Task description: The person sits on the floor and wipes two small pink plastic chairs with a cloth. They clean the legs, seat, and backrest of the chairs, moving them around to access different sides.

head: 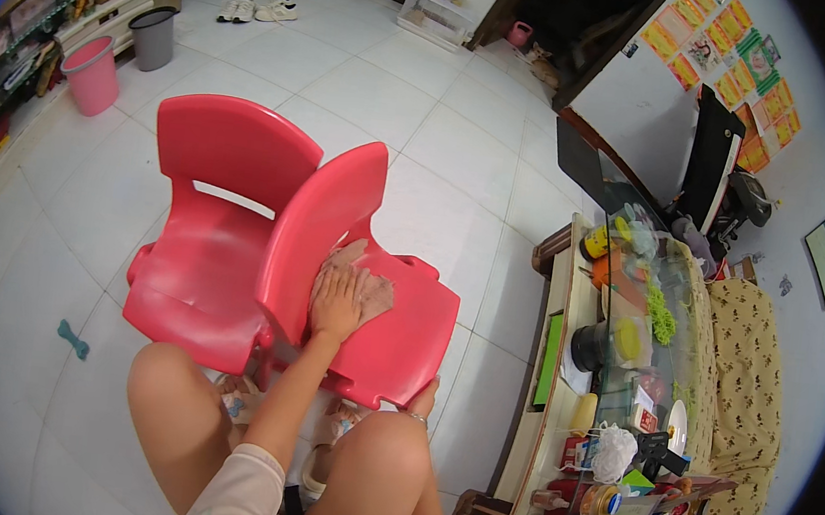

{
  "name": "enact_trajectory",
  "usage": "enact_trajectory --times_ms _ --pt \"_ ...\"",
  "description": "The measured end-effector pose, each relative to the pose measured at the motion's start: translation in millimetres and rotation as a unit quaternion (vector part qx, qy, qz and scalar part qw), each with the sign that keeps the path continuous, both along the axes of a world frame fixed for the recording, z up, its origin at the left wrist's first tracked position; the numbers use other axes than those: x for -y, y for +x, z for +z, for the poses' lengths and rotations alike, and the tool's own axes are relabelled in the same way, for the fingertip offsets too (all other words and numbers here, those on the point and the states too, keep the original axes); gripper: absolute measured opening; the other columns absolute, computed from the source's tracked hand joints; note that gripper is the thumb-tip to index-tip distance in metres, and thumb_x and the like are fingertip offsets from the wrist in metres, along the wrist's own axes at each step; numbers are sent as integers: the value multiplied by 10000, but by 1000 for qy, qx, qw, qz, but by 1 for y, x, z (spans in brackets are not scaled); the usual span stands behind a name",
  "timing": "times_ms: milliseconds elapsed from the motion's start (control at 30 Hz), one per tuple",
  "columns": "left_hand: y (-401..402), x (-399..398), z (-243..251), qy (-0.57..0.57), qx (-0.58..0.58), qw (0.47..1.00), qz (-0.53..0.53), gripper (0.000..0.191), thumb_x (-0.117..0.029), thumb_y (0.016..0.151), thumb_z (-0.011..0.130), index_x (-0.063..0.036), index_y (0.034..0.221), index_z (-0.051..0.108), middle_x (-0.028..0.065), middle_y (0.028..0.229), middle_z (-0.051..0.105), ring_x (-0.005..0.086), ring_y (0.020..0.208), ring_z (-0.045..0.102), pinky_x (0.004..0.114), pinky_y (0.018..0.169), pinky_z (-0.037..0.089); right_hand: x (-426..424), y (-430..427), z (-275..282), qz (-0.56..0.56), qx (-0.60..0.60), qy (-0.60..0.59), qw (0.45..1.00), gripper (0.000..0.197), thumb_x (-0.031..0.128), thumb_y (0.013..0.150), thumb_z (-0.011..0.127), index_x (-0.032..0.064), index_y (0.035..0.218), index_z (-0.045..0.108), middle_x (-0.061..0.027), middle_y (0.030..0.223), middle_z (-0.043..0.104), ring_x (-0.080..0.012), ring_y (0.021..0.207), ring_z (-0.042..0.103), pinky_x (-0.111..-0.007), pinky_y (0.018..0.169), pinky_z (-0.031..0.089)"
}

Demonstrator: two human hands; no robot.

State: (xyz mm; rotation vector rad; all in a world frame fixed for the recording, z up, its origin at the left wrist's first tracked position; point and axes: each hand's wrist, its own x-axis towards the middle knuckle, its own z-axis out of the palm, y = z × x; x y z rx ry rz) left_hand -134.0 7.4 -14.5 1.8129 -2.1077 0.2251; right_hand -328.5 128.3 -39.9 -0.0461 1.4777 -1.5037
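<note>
Two red plastic chairs stand side by side before me, the left chair [205, 258] and the right chair [404, 332], with their backs angled towards each other. My left hand [337, 302] lies over a crumpled brownish cloth [375, 300], pressing it on the right chair's seat near the foot of the backrest. At that seat's near right corner, my right hand [424, 400] holds the edge; a bracelet circles its wrist, and most of its fingers are hidden beneath the seat and behind my knee.
A glass-topped table [597, 398] crowded with jars, yarn and boxes stands at the right, beside a patterned sofa [744, 368]. Pink [93, 81] and grey [152, 42] bins stand at the left. A teal bone-shaped object [73, 339] lies on the floor. Shoes [257, 10] and a cat [544, 68] are farther back.
</note>
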Motion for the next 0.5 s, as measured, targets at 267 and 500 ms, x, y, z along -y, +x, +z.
enact_trajectory --times_ms 267,500 --pt "-14 35 15 -42 -59 997 24 551 -273 848 445 -88 1364 380 70 1393 394 266 1243 386 402 1102 211 -4 -5 4 -9 -10 33 999 656 586 881 391 -14 1084 562 -128 976 622 -239 834 615 -346 701 512" --pt "-13 64 12 -58 -88 994 -33 554 -272 838 446 -87 1357 391 53 1363 431 208 1214 415 359 1086 241 -4 -1 1 0 5 2 1000 629 555 911 369 -12 1121 540 -121 1023 609 -233 874 607 -335 727 504"
